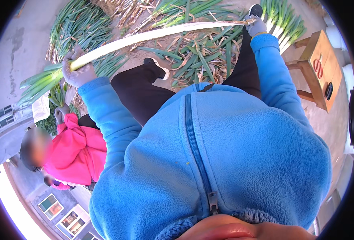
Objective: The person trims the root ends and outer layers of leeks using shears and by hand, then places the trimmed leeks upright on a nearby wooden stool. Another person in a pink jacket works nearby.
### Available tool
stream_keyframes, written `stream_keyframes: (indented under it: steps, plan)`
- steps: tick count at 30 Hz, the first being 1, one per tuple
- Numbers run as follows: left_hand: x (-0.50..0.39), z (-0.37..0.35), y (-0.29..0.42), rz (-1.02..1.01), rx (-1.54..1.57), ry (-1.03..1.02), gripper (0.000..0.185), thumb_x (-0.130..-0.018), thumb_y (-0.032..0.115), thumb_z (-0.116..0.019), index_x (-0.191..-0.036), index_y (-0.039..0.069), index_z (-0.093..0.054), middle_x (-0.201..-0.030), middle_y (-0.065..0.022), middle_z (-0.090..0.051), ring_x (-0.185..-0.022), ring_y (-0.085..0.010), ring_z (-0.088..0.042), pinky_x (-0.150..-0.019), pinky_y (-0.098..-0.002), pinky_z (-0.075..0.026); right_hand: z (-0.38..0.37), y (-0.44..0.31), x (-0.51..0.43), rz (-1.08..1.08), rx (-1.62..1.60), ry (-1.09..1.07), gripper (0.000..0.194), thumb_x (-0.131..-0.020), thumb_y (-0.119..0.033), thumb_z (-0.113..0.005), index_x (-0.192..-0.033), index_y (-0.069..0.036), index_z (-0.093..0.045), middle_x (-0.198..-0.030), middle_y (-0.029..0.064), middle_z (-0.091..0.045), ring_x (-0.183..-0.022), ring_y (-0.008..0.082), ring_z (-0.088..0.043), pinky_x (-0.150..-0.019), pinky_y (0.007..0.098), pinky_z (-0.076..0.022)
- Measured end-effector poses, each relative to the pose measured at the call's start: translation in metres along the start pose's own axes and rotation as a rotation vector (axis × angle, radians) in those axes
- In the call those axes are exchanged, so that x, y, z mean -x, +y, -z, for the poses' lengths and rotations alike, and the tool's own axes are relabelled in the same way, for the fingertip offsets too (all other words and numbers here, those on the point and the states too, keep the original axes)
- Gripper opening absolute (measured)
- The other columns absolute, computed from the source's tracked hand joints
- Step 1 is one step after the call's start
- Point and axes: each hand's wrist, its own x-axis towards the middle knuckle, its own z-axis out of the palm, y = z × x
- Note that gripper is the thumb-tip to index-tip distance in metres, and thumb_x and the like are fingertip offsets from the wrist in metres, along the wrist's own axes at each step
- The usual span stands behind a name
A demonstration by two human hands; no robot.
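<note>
A long green onion (153, 34) with a white shank stretches across in front of me, bowed slightly upward. My left hand (78, 68), in a grey dotted work glove, is closed around it where the white turns green. Its green leaves (41, 83) fan out beyond that hand to the left. At the other end, my right hand (255, 26), gloved too, grips the thin brownish root end; whether it holds the root or loose dry skin I cannot tell. Below the onion, a heap of stripped leaves and dry skins (201, 57) covers the ground between my feet.
Piled green onions (80, 27) lie at the far left, with more onions (192, 12) ahead. White-shanked onions (282, 27) lie beyond my right hand. At right, a wooden stool (324, 72) bears red-handled scissors (318, 68) and a black object (329, 91). A person in pink (77, 147) works at left.
</note>
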Motion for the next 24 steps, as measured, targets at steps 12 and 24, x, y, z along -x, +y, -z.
stream_keyframes:
  steps: [12, 24]
  plan:
    - [0.005, 0.008, 0.015, -0.028, 0.026, -0.022, 0.008, -0.079, 0.006, -0.056, -0.080, 0.001, -0.050, -0.072, -0.0092, -0.052, -0.061, -0.0228, -0.052, -0.089, -0.0455, -0.052, 0.048, -0.003, 0.009, 0.219, 1.245, -0.169, 0.038, -0.103, -0.033, -0.042, -0.121, -0.009, -0.065, -0.121, 0.0156, -0.068, -0.107, 0.0325, -0.066, -0.090, 0.0418, -0.0534]
    - [-0.006, 0.028, 0.051, -0.132, 0.040, 0.035, 0.012, -0.074, 0.005, -0.060, -0.081, -0.002, -0.052, -0.075, -0.0122, -0.051, -0.069, -0.0192, -0.053, -0.068, -0.0322, -0.051, 0.090, 0.057, -0.015, 0.169, 0.260, -0.077, 0.028, -0.092, -0.021, -0.058, -0.114, -0.005, -0.067, -0.101, 0.0184, -0.072, -0.102, 0.0363, -0.068, -0.089, 0.0367, -0.0523]
